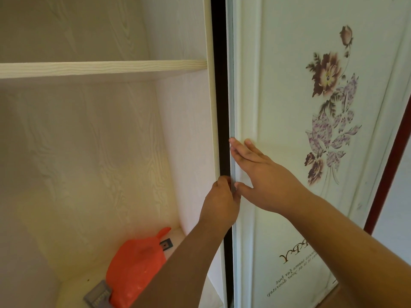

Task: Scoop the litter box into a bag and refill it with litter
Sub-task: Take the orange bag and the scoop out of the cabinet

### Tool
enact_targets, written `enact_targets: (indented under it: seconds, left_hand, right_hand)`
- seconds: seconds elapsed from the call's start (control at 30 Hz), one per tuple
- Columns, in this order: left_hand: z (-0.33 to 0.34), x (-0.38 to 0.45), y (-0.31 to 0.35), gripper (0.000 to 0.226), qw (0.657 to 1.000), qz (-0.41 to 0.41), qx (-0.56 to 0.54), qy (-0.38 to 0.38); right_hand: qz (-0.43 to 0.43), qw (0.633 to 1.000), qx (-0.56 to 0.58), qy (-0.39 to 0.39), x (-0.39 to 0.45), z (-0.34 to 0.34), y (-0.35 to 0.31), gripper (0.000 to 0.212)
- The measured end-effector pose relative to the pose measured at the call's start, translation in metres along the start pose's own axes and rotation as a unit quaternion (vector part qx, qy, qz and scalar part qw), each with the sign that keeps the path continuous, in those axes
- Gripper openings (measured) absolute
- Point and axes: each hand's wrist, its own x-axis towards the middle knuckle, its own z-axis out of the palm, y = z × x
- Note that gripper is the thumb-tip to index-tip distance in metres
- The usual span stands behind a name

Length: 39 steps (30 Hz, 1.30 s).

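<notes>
Up close, glossy floral door (289,107), smooth orange bag (135,265)

Orange plastic bag (133,270) at 7 o'clock, partly hidden behind the left forearm; grey ridged scoop (97,294) cut by the bottom edge; left hand (220,201) fingertips concealed behind the flower-printed sliding door (289,107) edge.

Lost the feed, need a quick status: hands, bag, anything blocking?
Left hand grips sliding door edge; right hand flat on door. Orange bag on cupboard floor, untouched. Litter box not in view.
</notes>
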Motion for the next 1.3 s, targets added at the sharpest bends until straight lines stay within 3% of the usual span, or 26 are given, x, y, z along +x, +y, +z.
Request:
enact_targets:
  seconds: [0.27,0.4,0.53,0.73,0.93,1.3]
  left_hand:
    - [-0.015,-0.006,-0.001,0.032,0.997,-0.012,-0.069,-0.042]
    - [-0.042,-0.026,-0.024,0.039,0.992,-0.024,-0.110,-0.050]
    - [-0.077,-0.054,-0.087,0.036,0.996,-0.061,-0.059,-0.013]
    - [-0.125,-0.114,-0.197,0.031,0.986,-0.165,0.035,-0.015]
    - [-0.159,-0.168,-0.284,0.034,0.964,-0.262,0.052,-0.011]
    - [-0.175,-0.228,-0.397,0.035,0.934,-0.348,0.054,-0.057]
  right_hand:
    - [0.015,0.999,-0.039,-0.003,-0.002,-0.003,-0.009,0.083]
    - [0.024,0.993,-0.069,0.094,-0.005,0.002,-0.025,0.072]
    - [-0.013,0.987,-0.013,0.158,-0.002,0.024,-0.054,0.053]
    - [-0.032,0.996,0.083,0.009,0.009,0.097,-0.106,0.051]
    - [0.027,0.966,0.200,-0.160,0.013,0.180,-0.156,0.049]
    - [0.089,0.907,0.269,-0.312,0.022,0.309,-0.241,0.056]
